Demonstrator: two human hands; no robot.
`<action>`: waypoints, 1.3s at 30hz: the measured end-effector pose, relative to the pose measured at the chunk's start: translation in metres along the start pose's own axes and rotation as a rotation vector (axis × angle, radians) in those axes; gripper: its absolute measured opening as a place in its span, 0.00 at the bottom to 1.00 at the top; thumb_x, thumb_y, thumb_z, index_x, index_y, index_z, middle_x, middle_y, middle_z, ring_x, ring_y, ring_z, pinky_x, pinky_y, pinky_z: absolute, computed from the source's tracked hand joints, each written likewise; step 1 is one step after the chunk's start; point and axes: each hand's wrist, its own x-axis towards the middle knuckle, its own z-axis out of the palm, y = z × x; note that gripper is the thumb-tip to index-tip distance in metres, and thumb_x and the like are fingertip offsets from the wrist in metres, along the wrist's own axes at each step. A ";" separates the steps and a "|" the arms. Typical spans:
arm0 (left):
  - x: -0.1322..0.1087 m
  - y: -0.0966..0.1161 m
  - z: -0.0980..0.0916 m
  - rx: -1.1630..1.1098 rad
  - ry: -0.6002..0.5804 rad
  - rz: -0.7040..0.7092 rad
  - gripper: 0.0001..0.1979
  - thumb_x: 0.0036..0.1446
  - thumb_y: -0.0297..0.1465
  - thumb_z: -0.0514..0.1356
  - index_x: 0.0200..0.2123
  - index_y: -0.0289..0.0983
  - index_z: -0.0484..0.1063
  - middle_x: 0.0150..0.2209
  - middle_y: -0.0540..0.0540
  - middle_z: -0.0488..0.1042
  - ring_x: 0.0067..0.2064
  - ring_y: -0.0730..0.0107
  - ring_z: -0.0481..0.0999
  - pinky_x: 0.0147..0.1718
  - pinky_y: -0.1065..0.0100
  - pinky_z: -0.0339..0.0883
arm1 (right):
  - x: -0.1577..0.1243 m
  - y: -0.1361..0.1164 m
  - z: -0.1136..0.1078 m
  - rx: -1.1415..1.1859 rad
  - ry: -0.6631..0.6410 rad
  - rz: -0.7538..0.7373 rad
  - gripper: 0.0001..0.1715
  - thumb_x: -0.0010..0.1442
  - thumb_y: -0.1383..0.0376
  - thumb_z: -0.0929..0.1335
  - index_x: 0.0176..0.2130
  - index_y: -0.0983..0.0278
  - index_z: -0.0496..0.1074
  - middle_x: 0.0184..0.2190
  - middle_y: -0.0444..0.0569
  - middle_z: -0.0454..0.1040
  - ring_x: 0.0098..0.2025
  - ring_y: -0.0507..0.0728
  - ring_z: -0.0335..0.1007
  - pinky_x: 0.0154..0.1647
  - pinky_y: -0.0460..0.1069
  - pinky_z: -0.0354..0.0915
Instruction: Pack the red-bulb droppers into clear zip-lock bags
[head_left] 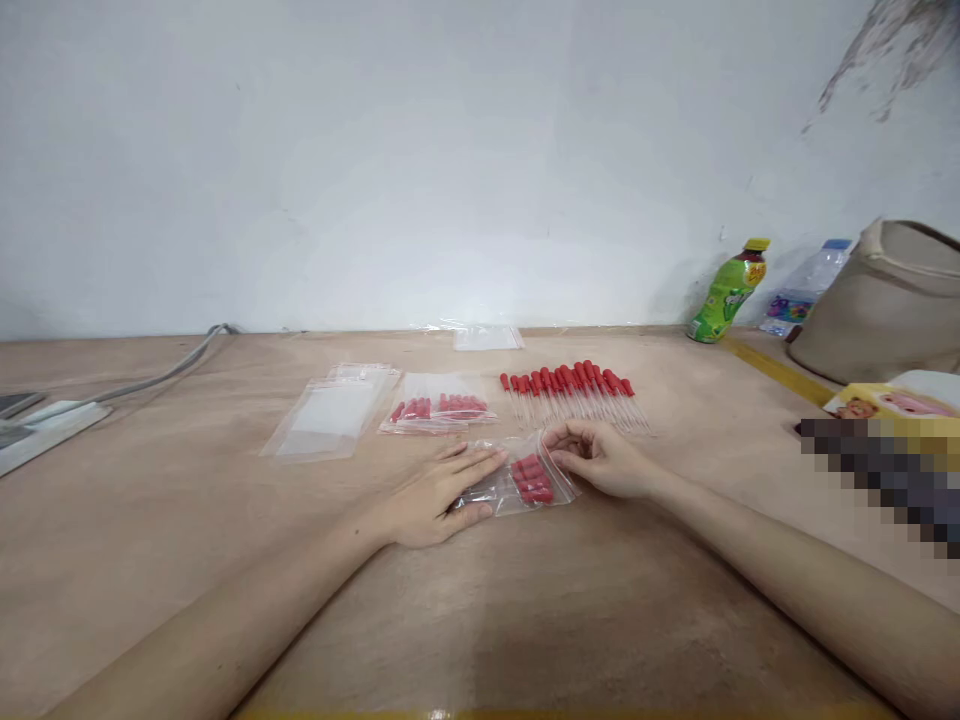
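A clear zip bag [525, 480] holding red-bulbed droppers lies on the wooden table [480, 600] in front of me. My left hand [439, 495] rests flat on the bag's left end, fingers stretched out and together. My right hand [600, 458] has its fingers curled, pinching the bag's right edge near the zip. Behind the bag, a row of loose red-bulbed droppers [574, 392] lies side by side. A filled bag of droppers [439, 408] sits to the left of that row.
A stack of empty clear bags [334, 420] lies further left, another clear bag [487, 338] by the wall. A green bottle [727, 293], a water bottle [806, 285] and a beige bag [885, 300] stand at right. A grey cable [161, 375] runs along the left.
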 end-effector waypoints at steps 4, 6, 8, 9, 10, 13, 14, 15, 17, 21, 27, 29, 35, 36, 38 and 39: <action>0.000 0.000 0.000 0.008 -0.017 -0.002 0.27 0.62 0.41 0.46 0.62 0.42 0.43 0.62 0.47 0.48 0.62 0.63 0.49 0.59 0.55 0.39 | 0.016 -0.004 -0.016 -0.349 0.231 -0.087 0.08 0.51 0.63 0.64 0.31 0.64 0.70 0.27 0.46 0.73 0.25 0.50 0.63 0.26 0.46 0.58; 0.000 -0.001 0.000 0.010 -0.020 -0.002 0.27 0.62 0.41 0.46 0.62 0.41 0.43 0.62 0.46 0.48 0.62 0.63 0.48 0.59 0.56 0.38 | 0.032 -0.008 -0.021 -0.498 0.295 -0.097 0.08 0.52 0.64 0.64 0.31 0.64 0.72 0.28 0.46 0.73 0.27 0.51 0.64 0.28 0.46 0.58; 0.000 -0.002 0.001 0.003 -0.020 -0.001 0.27 0.62 0.41 0.46 0.62 0.41 0.43 0.62 0.46 0.48 0.62 0.64 0.48 0.59 0.56 0.38 | 0.053 -0.011 -0.022 -0.644 0.300 -0.064 0.10 0.53 0.63 0.63 0.31 0.64 0.73 0.29 0.47 0.74 0.31 0.53 0.66 0.33 0.47 0.58; 0.000 -0.002 0.001 -0.001 -0.018 0.000 0.27 0.62 0.41 0.46 0.62 0.40 0.43 0.62 0.46 0.48 0.62 0.63 0.48 0.59 0.56 0.38 | 0.063 -0.011 -0.020 -0.726 0.298 -0.045 0.12 0.54 0.62 0.63 0.32 0.64 0.74 0.30 0.48 0.74 0.33 0.54 0.66 0.36 0.48 0.58; 0.000 -0.003 0.001 -0.004 -0.016 0.001 0.27 0.62 0.41 0.46 0.62 0.40 0.44 0.62 0.45 0.48 0.62 0.63 0.48 0.59 0.56 0.38 | 0.073 -0.012 -0.017 -0.809 0.303 -0.030 0.14 0.55 0.60 0.62 0.34 0.63 0.74 0.32 0.50 0.74 0.37 0.56 0.66 0.38 0.49 0.57; 0.000 -0.004 0.002 -0.003 -0.011 -0.003 0.26 0.62 0.41 0.47 0.61 0.40 0.47 0.61 0.45 0.49 0.62 0.63 0.48 0.59 0.56 0.40 | 0.097 -0.010 -0.005 -0.994 0.330 0.037 0.20 0.55 0.55 0.61 0.37 0.64 0.74 0.38 0.56 0.71 0.44 0.62 0.63 0.43 0.54 0.55; 0.000 -0.004 0.002 0.001 -0.005 -0.006 0.26 0.61 0.41 0.48 0.61 0.39 0.48 0.61 0.44 0.49 0.62 0.62 0.48 0.59 0.57 0.41 | 0.103 -0.009 -0.001 -1.025 0.327 0.074 0.21 0.55 0.54 0.61 0.37 0.65 0.74 0.39 0.57 0.71 0.45 0.63 0.62 0.43 0.55 0.55; 0.000 -0.004 0.002 0.005 0.000 -0.009 0.26 0.61 0.41 0.48 0.60 0.39 0.50 0.61 0.44 0.50 0.62 0.62 0.48 0.59 0.56 0.42 | 0.107 -0.008 0.003 -1.041 0.320 0.111 0.22 0.55 0.54 0.61 0.36 0.65 0.74 0.40 0.58 0.70 0.45 0.64 0.62 0.43 0.56 0.55; 0.000 -0.004 0.002 0.014 0.017 -0.014 0.26 0.60 0.41 0.49 0.60 0.39 0.51 0.61 0.43 0.50 0.61 0.59 0.48 0.58 0.55 0.44 | 0.112 -0.006 0.008 -1.046 0.311 0.160 0.20 0.55 0.56 0.61 0.35 0.66 0.74 0.40 0.58 0.69 0.45 0.64 0.62 0.43 0.56 0.54; 0.000 -0.003 0.002 0.008 0.052 0.001 0.26 0.60 0.40 0.50 0.59 0.39 0.53 0.59 0.40 0.54 0.59 0.57 0.52 0.56 0.55 0.48 | 0.114 -0.002 0.016 -1.001 0.355 0.192 0.15 0.56 0.62 0.60 0.35 0.65 0.73 0.40 0.56 0.70 0.45 0.62 0.63 0.44 0.55 0.54; -0.001 -0.002 0.002 -0.004 0.060 0.017 0.26 0.60 0.39 0.50 0.60 0.40 0.51 0.58 0.41 0.55 0.58 0.58 0.54 0.56 0.54 0.50 | 0.110 -0.007 0.011 -0.782 0.421 0.235 0.12 0.55 0.64 0.60 0.33 0.67 0.71 0.35 0.55 0.73 0.39 0.58 0.67 0.40 0.51 0.58; -0.001 -0.003 0.002 0.000 0.055 0.014 0.26 0.60 0.39 0.50 0.60 0.40 0.50 0.58 0.41 0.54 0.59 0.58 0.53 0.56 0.54 0.49 | 0.104 -0.009 -0.001 -0.617 0.478 0.155 0.11 0.55 0.64 0.61 0.33 0.66 0.70 0.33 0.53 0.73 0.35 0.56 0.68 0.36 0.49 0.60; -0.001 -0.003 0.003 0.008 0.060 0.018 0.26 0.61 0.39 0.50 0.60 0.41 0.49 0.59 0.43 0.54 0.59 0.58 0.53 0.56 0.53 0.48 | 0.057 0.004 -0.050 -0.146 0.836 -0.092 0.15 0.54 0.56 0.63 0.34 0.66 0.67 0.27 0.48 0.70 0.27 0.52 0.65 0.32 0.49 0.62; 0.000 -0.003 0.003 0.007 0.058 0.019 0.26 0.61 0.39 0.50 0.60 0.41 0.49 0.59 0.43 0.54 0.59 0.58 0.53 0.56 0.53 0.48 | 0.048 0.007 -0.054 -0.086 0.867 -0.081 0.16 0.53 0.55 0.63 0.34 0.66 0.67 0.26 0.47 0.69 0.26 0.52 0.64 0.30 0.49 0.62; 0.000 -0.003 0.002 0.005 0.060 0.019 0.26 0.61 0.39 0.50 0.60 0.41 0.49 0.59 0.43 0.54 0.59 0.58 0.53 0.56 0.54 0.48 | 0.033 0.012 -0.054 0.034 0.880 -0.038 0.18 0.50 0.53 0.65 0.32 0.65 0.67 0.24 0.46 0.68 0.25 0.51 0.63 0.28 0.48 0.63; 0.000 -0.002 0.002 0.004 0.063 0.017 0.26 0.61 0.39 0.50 0.60 0.41 0.50 0.59 0.43 0.54 0.59 0.59 0.53 0.56 0.54 0.49 | 0.027 0.013 -0.052 0.092 0.874 -0.017 0.18 0.49 0.52 0.65 0.31 0.65 0.66 0.24 0.46 0.68 0.25 0.51 0.64 0.28 0.48 0.63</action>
